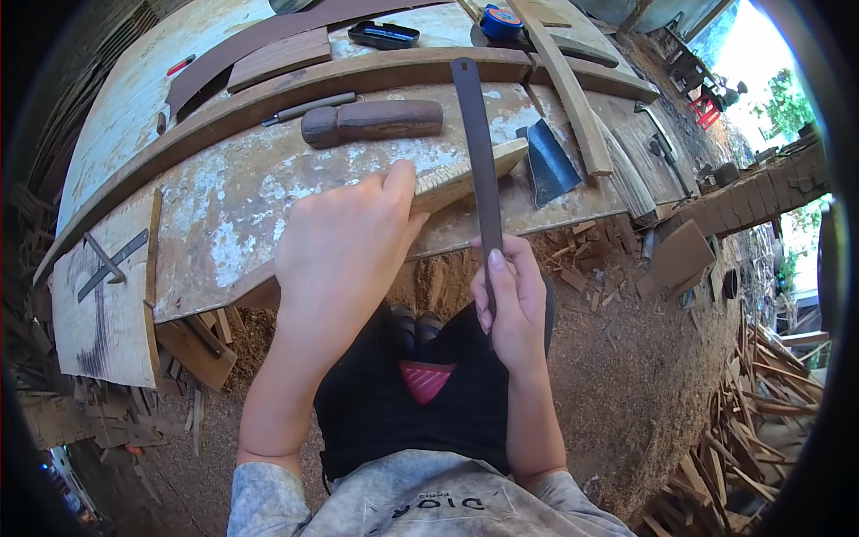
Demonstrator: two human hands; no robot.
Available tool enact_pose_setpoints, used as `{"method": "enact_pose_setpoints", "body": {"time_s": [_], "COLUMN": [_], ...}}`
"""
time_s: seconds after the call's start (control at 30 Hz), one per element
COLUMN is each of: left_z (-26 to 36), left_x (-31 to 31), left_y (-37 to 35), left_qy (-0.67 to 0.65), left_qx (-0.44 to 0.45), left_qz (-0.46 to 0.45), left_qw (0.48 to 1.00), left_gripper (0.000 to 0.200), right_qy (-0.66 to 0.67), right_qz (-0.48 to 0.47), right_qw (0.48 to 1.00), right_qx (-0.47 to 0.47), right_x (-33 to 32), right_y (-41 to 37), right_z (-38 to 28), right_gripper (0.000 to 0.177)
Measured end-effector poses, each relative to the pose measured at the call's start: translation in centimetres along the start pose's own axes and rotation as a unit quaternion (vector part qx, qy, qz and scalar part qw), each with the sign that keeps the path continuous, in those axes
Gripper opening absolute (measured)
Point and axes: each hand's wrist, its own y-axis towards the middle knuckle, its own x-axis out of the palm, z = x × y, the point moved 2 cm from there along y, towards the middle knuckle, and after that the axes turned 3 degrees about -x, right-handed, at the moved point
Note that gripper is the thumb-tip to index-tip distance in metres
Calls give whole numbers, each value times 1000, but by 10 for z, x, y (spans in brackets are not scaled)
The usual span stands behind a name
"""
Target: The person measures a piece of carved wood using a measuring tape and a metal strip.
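My left hand [344,237] is closed round the near end of a light wooden piece [474,177], which lies angled over the front edge of the worn workbench [224,233]. In my right hand [514,304] is a long, dark, flat metal strip [479,143] with a small hole at its far end. My thumb presses on its face, and it points away from me, crossing in front of the wooden piece. A curled dark-blue sheet [550,164] sits at the wood's far end. Beyond my left hand lies a dark wooden mallet-like block [371,123].
A long wooden rail [268,89] runs across the bench. Behind it are a black case [383,34] and a blue tape measure [501,22]. A wooden strip [568,98] lies at the right; a try square [107,259] rests on the left board. Wood scraps [761,421] pile at right.
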Motion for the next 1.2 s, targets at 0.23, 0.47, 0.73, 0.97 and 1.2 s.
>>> {"method": "enact_pose_setpoints", "body": {"time_s": [0.23,0.47,0.73,0.97,1.2], "left_z": [0,-1,-1,12,14], "left_x": [0,0,-3,5,4], "left_y": [0,1,7,16,28], "left_qy": [-3,-11,-14,-31,-5], "left_qx": [1,-3,-16,-7,-39], "left_qz": [5,-1,-40,-22,-63], "left_qw": [1000,1000,999,999,997], "left_gripper": [38,37,38,43,49], "right_qy": [-16,-40,-66,-114,-180], "right_qz": [-16,-4,1,16,46], "right_qw": [1000,999,997,992,980], "right_qx": [6,-8,-34,-55,-76], "right_x": [4,5,10,10,6], "right_y": [3,4,2,0,-3], "right_z": [-4,-2,3,2,-3], "right_gripper": [22,23,25,25,24]}}
